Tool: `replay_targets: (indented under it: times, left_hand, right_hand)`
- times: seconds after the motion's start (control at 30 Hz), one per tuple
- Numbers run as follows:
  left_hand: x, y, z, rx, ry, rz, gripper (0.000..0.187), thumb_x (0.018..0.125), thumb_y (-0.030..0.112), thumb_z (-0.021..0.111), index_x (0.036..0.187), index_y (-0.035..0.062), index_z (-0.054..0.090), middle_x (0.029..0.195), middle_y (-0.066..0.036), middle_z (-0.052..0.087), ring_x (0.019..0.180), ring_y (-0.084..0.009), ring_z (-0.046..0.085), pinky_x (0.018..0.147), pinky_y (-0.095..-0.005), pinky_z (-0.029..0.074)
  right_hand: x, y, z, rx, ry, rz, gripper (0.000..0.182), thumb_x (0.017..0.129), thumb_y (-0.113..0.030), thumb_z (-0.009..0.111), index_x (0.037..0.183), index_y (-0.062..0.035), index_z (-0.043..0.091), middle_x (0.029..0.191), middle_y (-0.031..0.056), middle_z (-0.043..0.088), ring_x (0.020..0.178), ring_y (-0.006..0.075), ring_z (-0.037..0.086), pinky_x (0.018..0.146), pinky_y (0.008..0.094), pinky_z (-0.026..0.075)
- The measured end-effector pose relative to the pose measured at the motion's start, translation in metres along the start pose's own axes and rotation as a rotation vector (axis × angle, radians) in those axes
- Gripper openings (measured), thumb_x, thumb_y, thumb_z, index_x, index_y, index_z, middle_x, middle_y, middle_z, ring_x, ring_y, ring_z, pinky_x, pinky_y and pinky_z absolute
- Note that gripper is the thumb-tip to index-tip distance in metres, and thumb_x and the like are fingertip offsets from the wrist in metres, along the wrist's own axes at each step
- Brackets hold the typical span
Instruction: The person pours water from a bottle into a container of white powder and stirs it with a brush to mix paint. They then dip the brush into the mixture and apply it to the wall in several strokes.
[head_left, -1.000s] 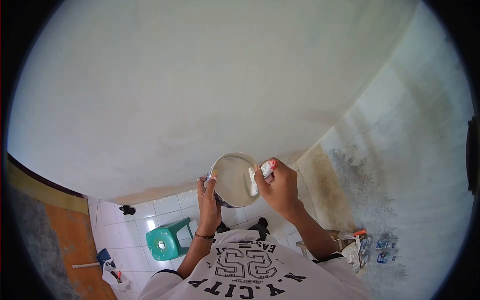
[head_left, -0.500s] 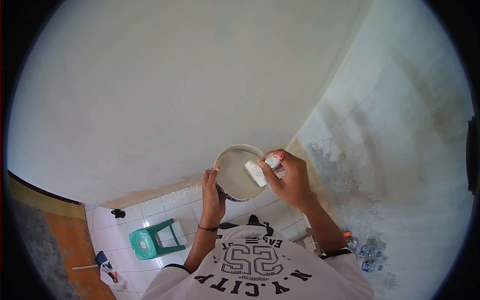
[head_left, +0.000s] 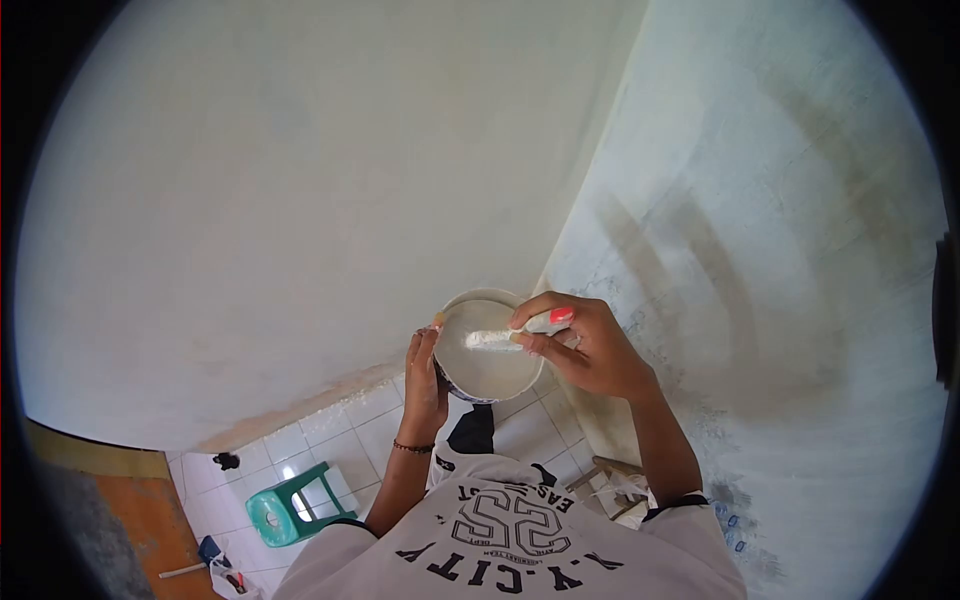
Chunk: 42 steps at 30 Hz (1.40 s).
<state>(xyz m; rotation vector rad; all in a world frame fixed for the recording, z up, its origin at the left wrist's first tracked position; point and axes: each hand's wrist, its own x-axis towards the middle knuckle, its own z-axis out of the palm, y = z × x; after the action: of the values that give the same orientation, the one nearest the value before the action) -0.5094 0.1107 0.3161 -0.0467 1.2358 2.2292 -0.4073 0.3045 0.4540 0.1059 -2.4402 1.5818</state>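
Observation:
My left hand (head_left: 427, 372) grips the side of a round paint bucket (head_left: 485, 295), thumb over the rim and fingers along the outer wall. Whitish paint (head_left: 490, 375) fills part of it. In my right hand (head_left: 592, 345) is a paintbrush (head_left: 490, 340) coated in white, its short handle ending in red. The brush head hangs over the middle of the bucket, overlapping the paint in this view. White smears show on my fingers.
A pale wall (head_left: 330, 200) rises ahead and meets a stained, peeling wall (head_left: 720, 300) at the right corner. On the tiled floor (head_left: 325, 425) stand a green plastic stool (head_left: 270, 517) and, at lower left, a plastic bag (head_left: 230, 580). Wooden legs (head_left: 615, 468) show near my right arm.
The paintbrush has turned from slanting down to lying nearly level, its bristles shifting left towards the bucket's middle. My view has swung right; the left hand keeps its hold on the bucket.

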Motion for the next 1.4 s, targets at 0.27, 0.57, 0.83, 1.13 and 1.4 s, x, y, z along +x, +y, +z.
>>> replay_targets:
  times: [0.27,0.57,0.83,1.13,1.4]
  left_hand:
    - [0.109,-0.029,0.074,-0.019,-0.071,-0.002,0.031,0.103,0.035,0.056,0.115,0.0063,0.056,0.109,-0.004,0.059,0.104,-0.0126,0.058,0.087,-0.0315,0.049]
    - [0.222,-0.051,0.138,0.004,-0.071,-0.045,0.036,0.102,0.037,0.057,0.117,0.0051,0.056,0.107,-0.006,0.058,0.103,-0.0141,0.058,0.087,-0.0315,0.050]
    - [0.246,-0.002,0.173,-0.112,-0.009,-0.035,0.042,0.101,0.039,0.058,0.123,0.0035,0.054,0.116,-0.008,0.059,0.111,-0.0165,0.058,0.093,-0.0337,0.049]
    - [0.353,0.021,0.209,-0.145,0.041,-0.045,0.044,0.101,0.040,0.059,0.125,0.0028,0.054,0.118,-0.008,0.060,0.113,-0.0176,0.058,0.095,-0.0349,0.048]
    - [0.337,-0.043,0.171,-0.151,-0.015,-0.037,0.046,0.101,0.040,0.060,0.128,0.0031,0.053,0.121,-0.008,0.060,0.117,-0.0181,0.059,0.096,-0.0355,0.049]
  right_hand:
    - [0.050,0.050,-0.084,-0.042,0.112,-0.042,0.007,0.095,0.001,0.065,0.101,0.0052,0.063,0.099,0.0115,0.071,0.081,0.0168,0.071,0.063,0.0268,0.062]
    - [0.115,0.124,-0.152,0.033,0.323,0.126,0.008,0.094,-0.003,0.067,0.093,0.0030,0.062,0.084,0.0096,0.068,0.065,0.0104,0.069,0.053,0.0240,0.055]
    - [0.185,0.089,-0.204,0.122,0.284,0.083,0.011,0.095,-0.006,0.067,0.100,0.0034,0.064,0.094,0.0093,0.068,0.080,0.0149,0.071,0.067,0.0258,0.061]
    - [0.290,0.136,-0.239,-0.074,0.326,0.128,0.013,0.094,-0.008,0.070,0.092,0.0038,0.064,0.070,0.0071,0.067,0.061,0.0117,0.069,0.055,0.0257,0.054]
    - [0.256,0.165,-0.227,0.246,0.639,0.072,0.016,0.093,-0.004,0.069,0.084,0.0022,0.057,0.075,0.0077,0.064,0.061,0.0142,0.068,0.055,0.0271,0.055]
